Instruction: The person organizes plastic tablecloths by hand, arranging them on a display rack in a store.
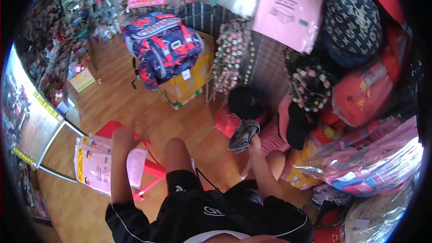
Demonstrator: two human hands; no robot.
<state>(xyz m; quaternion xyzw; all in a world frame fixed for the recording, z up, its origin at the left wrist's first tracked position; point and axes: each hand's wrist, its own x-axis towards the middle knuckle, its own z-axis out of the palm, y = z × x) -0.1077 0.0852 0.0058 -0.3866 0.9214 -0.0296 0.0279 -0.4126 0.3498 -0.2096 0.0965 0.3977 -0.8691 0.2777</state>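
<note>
My right hand [255, 144] is closed on a crumpled dark grey cloth [243, 136] with a lighter edge, held in front of a black cap [245, 102]. Which kind of cloth item it is, I cannot make out. My left hand [124, 137] is smeared by motion, so its fingers do not show clearly. It is over a red plastic stool [155, 169], beside flat pink plastic packages [96, 164] lying on the seat. Part of the packages is hidden behind my left forearm.
A blue and red backpack [164, 47] rests on a cardboard box [191, 81]. Flower garlands [231, 56] hang on a wire rack. Caps and plastic-wrapped pink goods [369, 162] crowd the right side. A mirror [33, 112] stands at left on the wooden floor [135, 103].
</note>
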